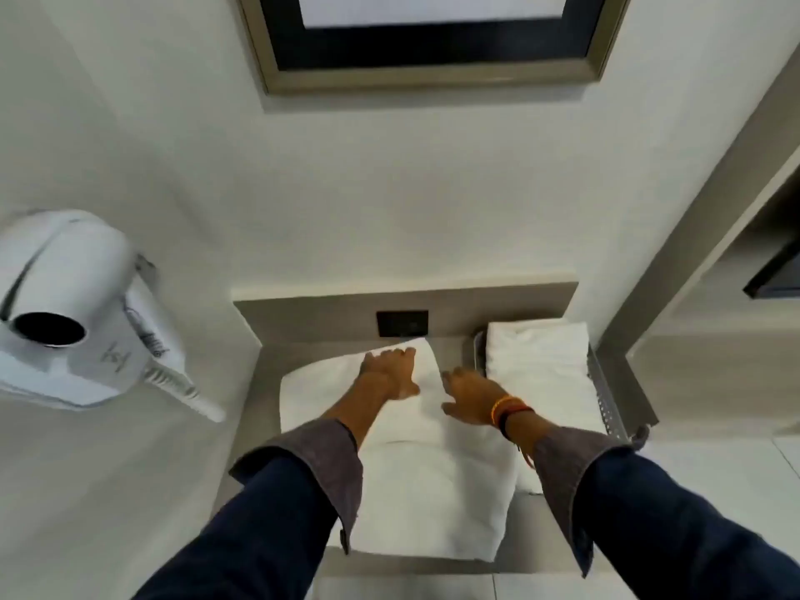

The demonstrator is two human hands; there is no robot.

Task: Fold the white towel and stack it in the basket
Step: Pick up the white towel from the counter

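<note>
Towel (433, 469) lies part-folded on the counter (268, 383), just left of the basket (606, 396), where a folded stack (537, 365) already sits. Left hand (389, 370) rests flat, fingers spread, on the far fold, probably to pin and smooth it. Right hand (469, 394) lies open at the towel's right edge beside the basket, gripping nothing, likely placed to square that edge before the transfer.

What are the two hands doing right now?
Left hand: open, flat on the white towel.
Right hand: open, resting at the towel's right edge, holding nothing.
</note>
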